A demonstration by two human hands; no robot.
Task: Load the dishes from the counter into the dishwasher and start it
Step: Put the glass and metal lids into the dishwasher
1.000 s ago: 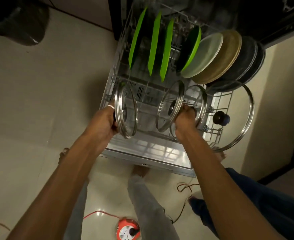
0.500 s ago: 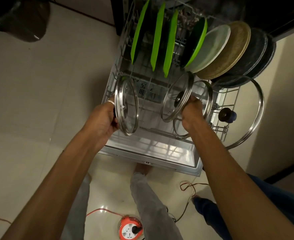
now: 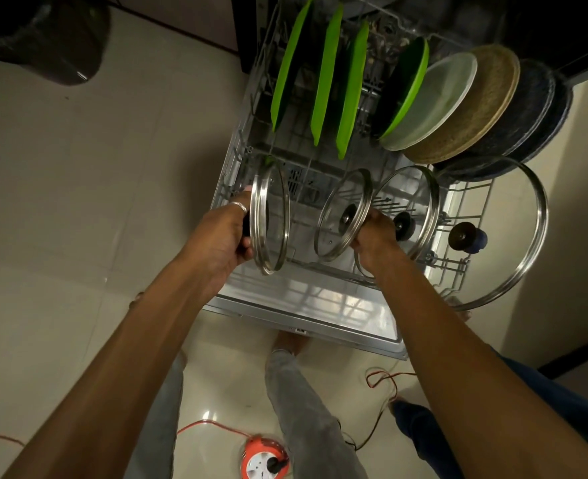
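Since the previous frame the right hand (image 3: 375, 236) has shifted off the third lid (image 3: 420, 202), exposing its black knob. Pulled-out rack (image 3: 456, 267) carries eight plates (image 3: 434, 102) at the back, all on edge: four green, one white, one tan, two dark. Glass lids number four, all upright across the front, faces turned sideways. Large lid (image 3: 513, 219) leans beyond the rack's right side. Left hand (image 3: 220, 236) grips the left lid (image 3: 273, 219) by its knob, which points left. Right hand's fingers curl behind the middle lid (image 3: 341, 219), whose underside faces left.
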